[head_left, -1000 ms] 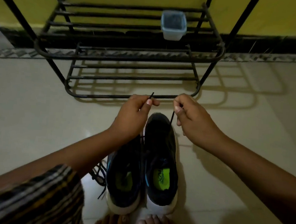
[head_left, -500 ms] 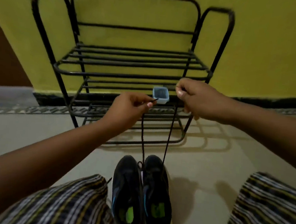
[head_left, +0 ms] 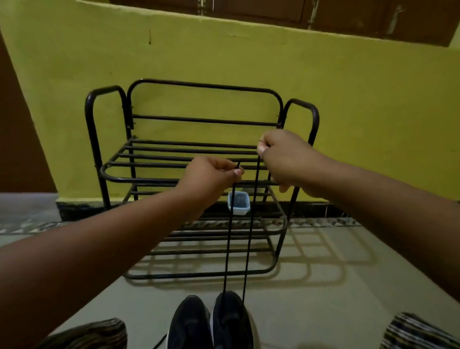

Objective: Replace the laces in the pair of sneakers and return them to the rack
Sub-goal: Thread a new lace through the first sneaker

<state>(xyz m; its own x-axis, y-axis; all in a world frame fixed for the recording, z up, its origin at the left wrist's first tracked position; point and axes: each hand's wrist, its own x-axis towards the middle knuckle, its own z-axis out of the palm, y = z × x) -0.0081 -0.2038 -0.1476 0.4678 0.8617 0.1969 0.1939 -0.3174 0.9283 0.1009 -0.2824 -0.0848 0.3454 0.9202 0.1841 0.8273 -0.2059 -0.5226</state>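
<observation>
Sneakers [head_left: 212, 334] cut off below; hands [head_left: 209, 177] pinch lace [head_left: 249, 230].

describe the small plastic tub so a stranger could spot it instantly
Start at the black metal shoe rack against the yellow wall. Go to its middle shelf, right of centre: the tub sits on the bars there, below the person's left hand and beside the two taut lace strands. It is the only pale, translucent bluish thing on the rack: small, squarish, dark inside.
</observation>
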